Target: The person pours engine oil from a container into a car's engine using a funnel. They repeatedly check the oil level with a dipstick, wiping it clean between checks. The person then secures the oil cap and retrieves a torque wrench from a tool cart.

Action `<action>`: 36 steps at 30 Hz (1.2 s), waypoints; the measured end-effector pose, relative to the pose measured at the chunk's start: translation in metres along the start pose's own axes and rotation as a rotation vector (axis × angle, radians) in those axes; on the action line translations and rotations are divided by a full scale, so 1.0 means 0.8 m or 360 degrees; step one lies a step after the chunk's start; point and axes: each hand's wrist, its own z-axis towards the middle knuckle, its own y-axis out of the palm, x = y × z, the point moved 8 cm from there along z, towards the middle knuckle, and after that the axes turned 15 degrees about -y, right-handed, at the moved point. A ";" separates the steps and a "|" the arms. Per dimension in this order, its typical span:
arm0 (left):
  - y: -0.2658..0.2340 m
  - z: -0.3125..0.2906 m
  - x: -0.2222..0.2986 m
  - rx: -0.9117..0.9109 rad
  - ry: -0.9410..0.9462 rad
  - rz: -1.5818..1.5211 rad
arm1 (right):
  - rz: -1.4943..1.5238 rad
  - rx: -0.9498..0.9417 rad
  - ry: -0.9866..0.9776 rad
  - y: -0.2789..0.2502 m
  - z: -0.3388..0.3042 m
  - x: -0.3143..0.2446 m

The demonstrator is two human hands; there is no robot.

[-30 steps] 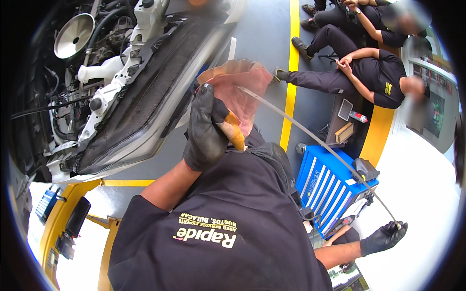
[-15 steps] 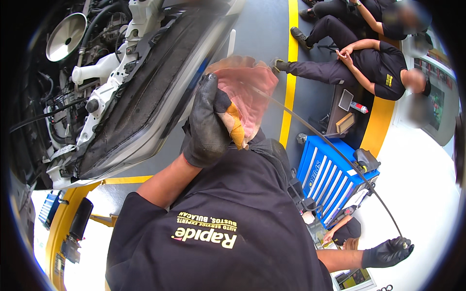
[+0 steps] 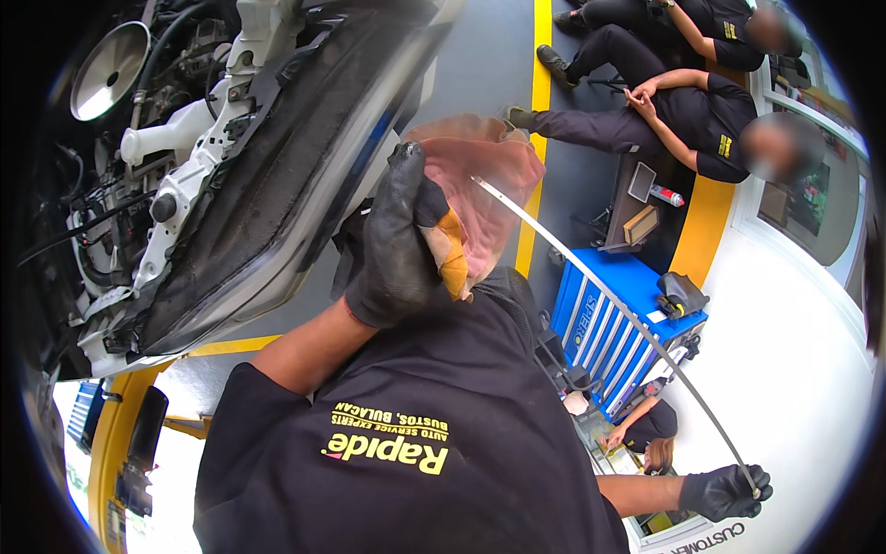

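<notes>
In my black-gloved left hand (image 3: 399, 245) is a folded pink cloth (image 3: 494, 189) with orange and yellow patches, the fingers closed round its near edge. My right hand (image 3: 724, 492), also gloved in black, pinches one end of a long thin metal dipstick (image 3: 614, 300) far out at the lower right. From there the dipstick runs up and left. Its free tip lies over the pink cloth; whether it touches the fabric I cannot tell.
At the left is a car's open engine bay with a metal funnel (image 3: 111, 71), a white filler neck (image 3: 166, 134) and a front bumper (image 3: 277, 175). A blue tool cabinet (image 3: 637, 286) stands at right. Two seated people (image 3: 683, 120) are at upper right, another person (image 3: 651, 425) lower down.
The dipstick's tip, earlier at the cloth's fold, now shows bare in front of it. The rod, bowed before, looks straighter. My right hand is slightly lower and further left.
</notes>
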 end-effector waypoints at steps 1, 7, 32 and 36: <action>-0.001 0.000 0.004 0.0016 0.0080 0.0043 | -0.0068 -0.0010 -0.0002 0.000 0.000 -0.002; -0.004 -0.004 -0.018 0.0054 0.0249 0.0022 | -0.0267 -0.0027 0.0008 -0.011 0.001 -0.006; 0.035 0.021 -0.022 -0.0468 -0.1243 -0.2070 | -0.0663 -0.0075 -0.0116 -0.013 -0.008 -0.007; 0.031 0.030 -0.011 -0.0376 -0.1256 -0.2194 | -0.0586 -0.0079 -0.0085 -0.025 -0.012 0.004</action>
